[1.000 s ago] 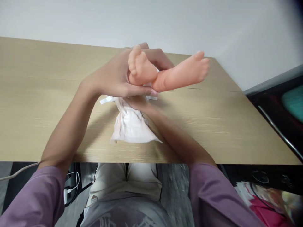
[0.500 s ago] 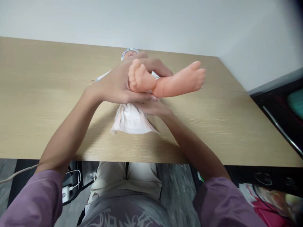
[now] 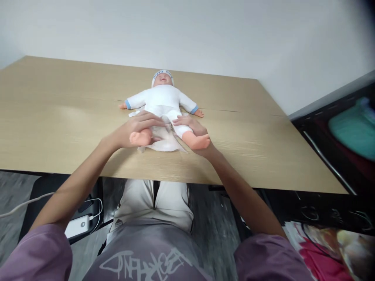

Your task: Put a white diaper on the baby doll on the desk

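Note:
A baby doll (image 3: 163,99) in a white suit and a cap lies on its back on the wooden table (image 3: 58,117), head away from me. A white diaper (image 3: 164,143) is spread under its hips and between its bare legs. My left hand (image 3: 137,128) rests over the doll's left-side leg near the hip, fingers curved on it. My right hand (image 3: 191,127) lies on the other leg by the hip, fingers extended towards the diaper's top edge.
A plain white wall stands behind the table. A dark unit with a teal object (image 3: 351,132) is at the right. Below the table edge are my lap, a white power bank (image 3: 76,226) with a cable, and a colourful bag (image 3: 322,249).
The doll's legs, held raised by my left hand, have come down flat onto the diaper. My right hand has come out from under the legs. The view has pulled back, showing the whole doll.

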`<state>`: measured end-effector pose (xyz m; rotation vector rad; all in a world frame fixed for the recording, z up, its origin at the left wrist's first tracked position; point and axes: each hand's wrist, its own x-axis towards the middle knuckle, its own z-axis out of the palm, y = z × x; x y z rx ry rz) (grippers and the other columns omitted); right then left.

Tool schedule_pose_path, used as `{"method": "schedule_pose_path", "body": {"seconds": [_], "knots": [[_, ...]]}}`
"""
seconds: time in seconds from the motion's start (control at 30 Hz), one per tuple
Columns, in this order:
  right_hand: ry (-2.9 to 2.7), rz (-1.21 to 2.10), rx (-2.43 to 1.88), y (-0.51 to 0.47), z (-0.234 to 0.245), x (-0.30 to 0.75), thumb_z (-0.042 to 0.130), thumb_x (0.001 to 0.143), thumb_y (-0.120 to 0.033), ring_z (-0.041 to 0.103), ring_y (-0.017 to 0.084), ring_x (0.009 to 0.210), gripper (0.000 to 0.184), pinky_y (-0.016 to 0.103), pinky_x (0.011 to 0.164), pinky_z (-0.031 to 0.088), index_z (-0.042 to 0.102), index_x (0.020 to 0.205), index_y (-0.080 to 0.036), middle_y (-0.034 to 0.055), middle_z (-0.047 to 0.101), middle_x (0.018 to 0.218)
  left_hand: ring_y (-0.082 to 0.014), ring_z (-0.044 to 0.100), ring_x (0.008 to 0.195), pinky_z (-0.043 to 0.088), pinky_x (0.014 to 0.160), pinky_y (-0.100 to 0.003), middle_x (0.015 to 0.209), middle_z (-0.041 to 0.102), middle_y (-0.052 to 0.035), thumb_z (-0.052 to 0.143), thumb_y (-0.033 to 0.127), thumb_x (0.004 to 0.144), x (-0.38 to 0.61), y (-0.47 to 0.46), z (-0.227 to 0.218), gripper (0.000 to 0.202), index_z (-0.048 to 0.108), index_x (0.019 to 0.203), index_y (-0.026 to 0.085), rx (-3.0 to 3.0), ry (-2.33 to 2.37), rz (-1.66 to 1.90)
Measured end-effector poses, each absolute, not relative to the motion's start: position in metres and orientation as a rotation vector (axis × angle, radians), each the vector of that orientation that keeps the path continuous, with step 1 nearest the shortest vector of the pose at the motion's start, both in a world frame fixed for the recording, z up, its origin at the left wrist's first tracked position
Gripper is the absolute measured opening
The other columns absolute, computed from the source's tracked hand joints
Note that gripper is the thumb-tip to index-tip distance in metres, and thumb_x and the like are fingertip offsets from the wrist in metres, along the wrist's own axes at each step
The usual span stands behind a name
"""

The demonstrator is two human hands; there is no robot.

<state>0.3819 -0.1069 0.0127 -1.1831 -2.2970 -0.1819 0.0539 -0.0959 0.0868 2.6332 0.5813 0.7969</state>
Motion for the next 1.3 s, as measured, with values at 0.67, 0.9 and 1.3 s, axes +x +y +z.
{"method": "schedule_pose_path", "body": {"seconds": [0.67,0.9,1.3], "knots": [[-2.605,0.373,-0.897,-0.111,0.021,0.422,0.034,0.114,-0.008,0.055,0.022,0.169,0.060,0.065,0.147,0.032,0.081,0.145,-0.028,0.0032,0.073,0.166,-0.0337,0.060,0.151,0.047,0.127,-0.057,0.163,0.074,-0.0086,0.048,0.028,0.118,0.000,-0.091,0.038,0.043,0.076,0.151,0.030,2.710,0.657,0.442],[-2.517,0.127,-1.046,-0.147,0.015,0.387,0.077,0.106,-0.050,0.053,0.041,0.169,0.061,0.074,0.147,0.026,0.069,0.160,-0.023,0.0155,0.070,0.165,-0.0393,0.058,0.130,0.046,0.121,-0.060,0.152,0.072,-0.0137,0.071,0.063,0.107,0.027,-0.115,0.043,0.056,0.072,0.146,0.023,2.665,0.903,0.437],[-2.084,0.072,-1.275,-0.129,0.000,0.361,0.051,0.111,-0.023,0.074,0.039,0.124,0.027,0.062,0.113,0.060,0.077,0.121,-0.023,0.0152,0.082,0.122,-0.0345,0.068,0.111,0.053,0.110,-0.057,0.109,0.081,-0.0093,0.060,0.037,0.110,0.045,-0.098,0.046,0.020,0.075,0.112,0.024,2.535,1.202,0.707]]}}
